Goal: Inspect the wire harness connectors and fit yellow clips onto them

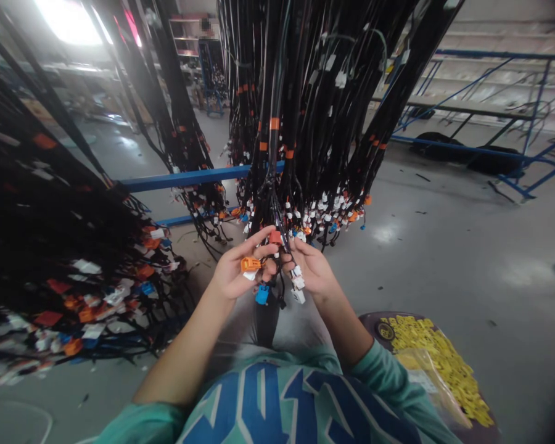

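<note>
Both hands are at the lower end of a black wire harness (274,179) that hangs in front of me. My left hand (243,265) is closed around some of its branches. An orange connector (250,264) lies across its palm, a red connector (275,237) shows at the fingertips, and a blue connector (261,294) dangles below. My right hand (309,265) has its fingers curled round other thin branches, with white connectors (298,280) hanging by the palm. Which wire each fingertip pinches is partly hidden.
Many more harnesses (324,111) hang behind, and a dense bundle (65,246) fills the left. A blue rail (185,179) crosses behind my hands. At lower right sits a tray of yellow plastic parts (435,351) with a clear bag (428,376). A blue-framed rack (481,111) stands at right.
</note>
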